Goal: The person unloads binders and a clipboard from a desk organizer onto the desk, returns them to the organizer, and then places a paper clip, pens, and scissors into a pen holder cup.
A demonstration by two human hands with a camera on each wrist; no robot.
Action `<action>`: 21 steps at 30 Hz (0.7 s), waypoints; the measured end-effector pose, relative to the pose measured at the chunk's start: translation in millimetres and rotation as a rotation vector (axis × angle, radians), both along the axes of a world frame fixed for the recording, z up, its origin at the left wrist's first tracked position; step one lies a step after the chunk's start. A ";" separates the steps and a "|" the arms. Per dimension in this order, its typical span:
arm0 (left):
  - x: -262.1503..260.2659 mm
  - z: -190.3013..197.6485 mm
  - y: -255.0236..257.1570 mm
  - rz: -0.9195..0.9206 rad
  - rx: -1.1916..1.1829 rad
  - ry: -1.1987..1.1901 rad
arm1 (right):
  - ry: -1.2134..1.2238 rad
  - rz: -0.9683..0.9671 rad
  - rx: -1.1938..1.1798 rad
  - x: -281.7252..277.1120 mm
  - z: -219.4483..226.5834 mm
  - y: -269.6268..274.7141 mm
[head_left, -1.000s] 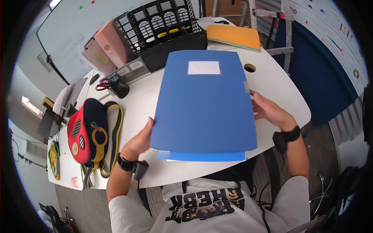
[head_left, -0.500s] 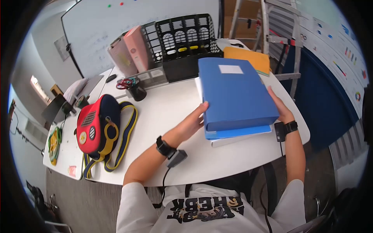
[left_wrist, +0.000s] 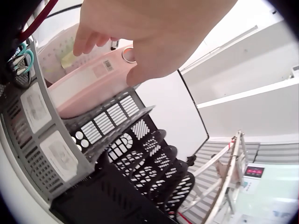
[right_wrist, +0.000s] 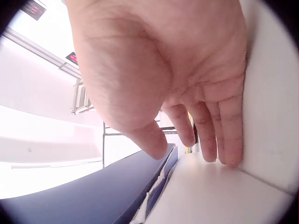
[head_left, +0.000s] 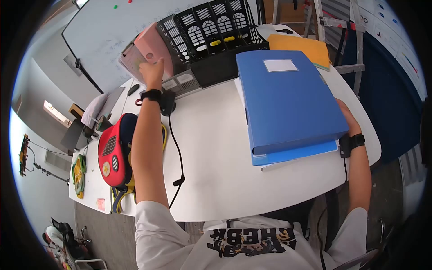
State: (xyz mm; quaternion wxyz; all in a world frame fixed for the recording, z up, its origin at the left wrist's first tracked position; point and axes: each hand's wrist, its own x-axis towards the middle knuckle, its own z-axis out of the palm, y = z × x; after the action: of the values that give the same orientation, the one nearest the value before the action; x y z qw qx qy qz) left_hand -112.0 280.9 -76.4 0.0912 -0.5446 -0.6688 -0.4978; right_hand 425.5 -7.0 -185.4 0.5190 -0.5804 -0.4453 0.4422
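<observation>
My left hand [head_left: 152,72] reaches to the pink binder [head_left: 155,52] at the back left. In the left wrist view its thumb and fingers [left_wrist: 88,43] are spread across the top of that binder, thumb on one side and fingers on the other. Beside it leans a paler pink patterned file [head_left: 131,61]. A large blue file box [head_left: 288,99] lies flat on the right of the table, on top of a brighter blue folder [head_left: 297,155] and something white. My right hand [right_wrist: 187,84] is beside the box's right edge, fingers extended down along the white tabletop.
Behind stands a black file rack [head_left: 216,36] with a grey mesh organizer [head_left: 182,83]. A yellow folder [head_left: 301,50] lies at the back right. A red and navy bag [head_left: 114,153] sits on the left, partly behind my left forearm. A ladder [head_left: 357,49] stands beyond the table.
The blue file box has moved right and now lies on the table's right side. My left hand has left it and reached to the pink binder. My right hand stays by the box.
</observation>
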 end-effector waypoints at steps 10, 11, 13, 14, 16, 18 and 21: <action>6.8 -6.5 10.9 0.009 -0.082 -0.058 | 0.054 -0.024 0.021 -5.3 0.3 2.2; 4.6 -5.6 7.5 0.005 -0.038 -0.077 | 0.010 0.007 0.062 -1.6 -3.3 2.7; 8.3 -5.4 2.4 -0.018 0.068 -0.104 | 0.027 -0.006 0.082 -1.6 -6.4 -1.4; 10.7 -2.2 -4.1 -0.027 0.139 -0.118 | 0.039 0.012 0.109 -1.5 -6.8 -1.0; 11.9 14.2 -12.9 -0.006 0.226 -0.070 | -0.010 0.023 0.041 1.0 -9.1 3.8; 11.8 32.8 -23.4 0.012 0.343 -0.064 | 0.075 -0.003 0.014 -3.7 -7.5 5.1; 19.3 63.0 -53.5 -0.063 0.536 -0.109 | 0.011 -0.082 -0.030 -13.6 1.9 2.0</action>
State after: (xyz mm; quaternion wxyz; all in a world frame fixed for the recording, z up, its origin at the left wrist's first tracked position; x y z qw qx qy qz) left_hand -92.7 227.4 -13.4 0.1804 -0.4939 -0.4998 -0.6883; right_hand 411.9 -5.0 -183.5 0.5302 -0.6034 -0.4118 0.4304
